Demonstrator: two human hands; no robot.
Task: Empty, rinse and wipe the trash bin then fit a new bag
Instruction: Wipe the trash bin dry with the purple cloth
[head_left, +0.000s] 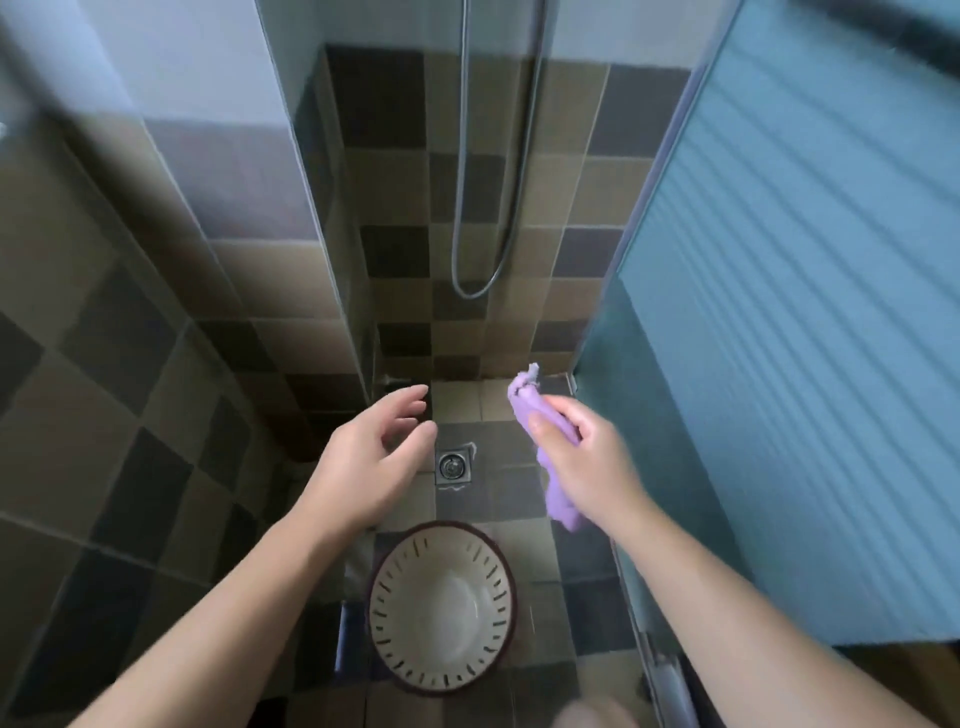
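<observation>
Fingers (558, 415) of my right hand (587, 457) are gripping a purple cloth (524, 402); my left hand (363, 467) is hovering loosely open, empty. Near me, the slotted trash bin (441, 605) is sitting emptied, awaiting wiping and a bag.

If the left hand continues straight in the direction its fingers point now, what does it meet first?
The left hand is open, fingers aimed forward and slightly right, above the floor. Nothing shows in that line before the tiled wall past the floor drain, though depth is unclear.

Purple cloth (524, 402) above empty bin (441, 605)
</observation>
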